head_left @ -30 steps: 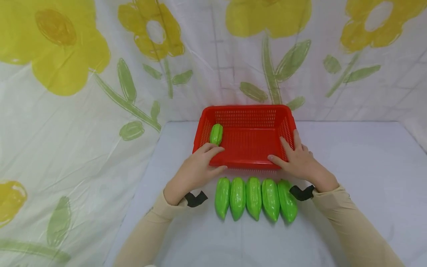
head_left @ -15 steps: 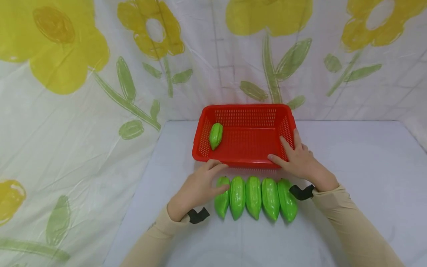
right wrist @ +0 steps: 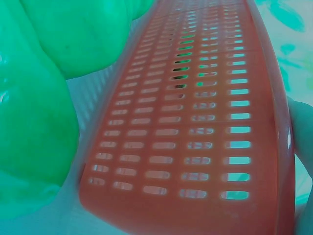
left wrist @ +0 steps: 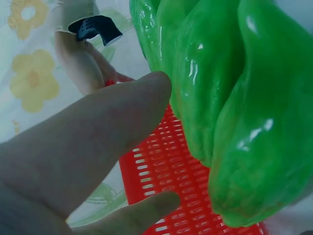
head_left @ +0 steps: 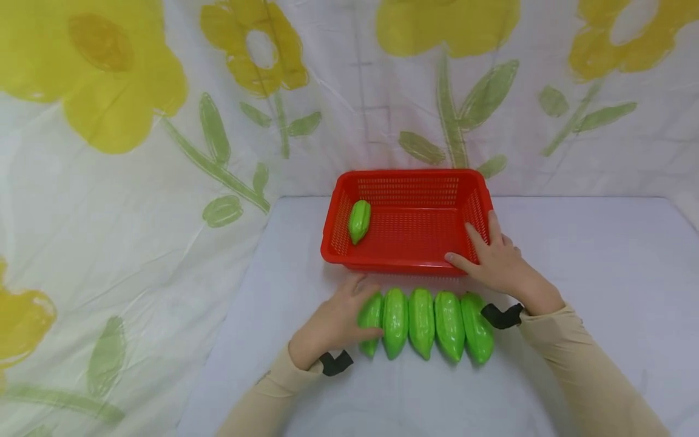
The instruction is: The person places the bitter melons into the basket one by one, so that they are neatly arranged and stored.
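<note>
The left grip [head_left: 335, 321], nearer and with thumb and fingers spread, has the leftmost fruit [head_left: 372, 315] just to its right, long axis pointing toward the basket [head_left: 401, 265].

Five fruits [head_left: 422, 323] before the basket [head_left: 404, 264]

Basket [head_left: 404, 264] is red, walls patterned with rows of slots; reads duller, brick-like in right wrist view. Fruits in the row [head_left: 422, 323] and the basketed fruit [head_left: 360, 222]: glossy bright green. Table [head_left: 573, 255] pale bluish white. Backdrop cloth [head_left: 327, 136] white, printed with yellow flowers [head_left: 292, 56], green leaves [head_left: 488, 97]. Sleeves [head_left: 584, 364] beige; wrist pieces [head_left: 502, 316] black.
</note>
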Available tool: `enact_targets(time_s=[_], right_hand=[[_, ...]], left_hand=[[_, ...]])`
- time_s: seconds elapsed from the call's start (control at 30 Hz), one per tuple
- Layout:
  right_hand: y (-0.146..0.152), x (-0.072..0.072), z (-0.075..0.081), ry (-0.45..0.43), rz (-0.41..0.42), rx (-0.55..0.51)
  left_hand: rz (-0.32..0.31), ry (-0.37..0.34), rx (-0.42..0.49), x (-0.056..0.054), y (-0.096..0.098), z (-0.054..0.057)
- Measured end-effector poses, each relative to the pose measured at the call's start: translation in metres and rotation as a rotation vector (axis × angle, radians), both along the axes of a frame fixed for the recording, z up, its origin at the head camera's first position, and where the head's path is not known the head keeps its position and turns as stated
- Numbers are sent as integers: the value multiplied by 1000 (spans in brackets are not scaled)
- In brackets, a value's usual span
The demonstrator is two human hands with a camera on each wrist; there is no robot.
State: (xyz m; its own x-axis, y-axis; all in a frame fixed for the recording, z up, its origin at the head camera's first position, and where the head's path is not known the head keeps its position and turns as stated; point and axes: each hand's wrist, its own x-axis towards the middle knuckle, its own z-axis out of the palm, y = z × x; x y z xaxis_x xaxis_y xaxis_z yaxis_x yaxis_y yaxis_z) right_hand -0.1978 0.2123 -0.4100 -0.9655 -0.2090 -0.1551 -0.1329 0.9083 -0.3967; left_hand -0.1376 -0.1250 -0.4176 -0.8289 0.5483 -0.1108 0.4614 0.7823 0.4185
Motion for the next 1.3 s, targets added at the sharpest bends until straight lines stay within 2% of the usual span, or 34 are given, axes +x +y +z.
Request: enact_targets(time_s=[0.23, 0.43, 0.77, 1.17, 1.3], right_hand=[[3, -1, 0, 7, 1, -3], [5, -2, 1, 12, -4, 1], [4, -1, -1, 10, -5, -9], [2, -1, -2, 16, 2, -16], [1, 0, -1, 14, 3, -15]], left_hand=[[9, -40, -9, -2, 3, -8], [15, -57, 25, -7, 6, -14], [24, -90, 46, -8, 6, -21], [46, -117, 47, -8, 5, -22], [49, -107, 56, -8, 2, -20]])
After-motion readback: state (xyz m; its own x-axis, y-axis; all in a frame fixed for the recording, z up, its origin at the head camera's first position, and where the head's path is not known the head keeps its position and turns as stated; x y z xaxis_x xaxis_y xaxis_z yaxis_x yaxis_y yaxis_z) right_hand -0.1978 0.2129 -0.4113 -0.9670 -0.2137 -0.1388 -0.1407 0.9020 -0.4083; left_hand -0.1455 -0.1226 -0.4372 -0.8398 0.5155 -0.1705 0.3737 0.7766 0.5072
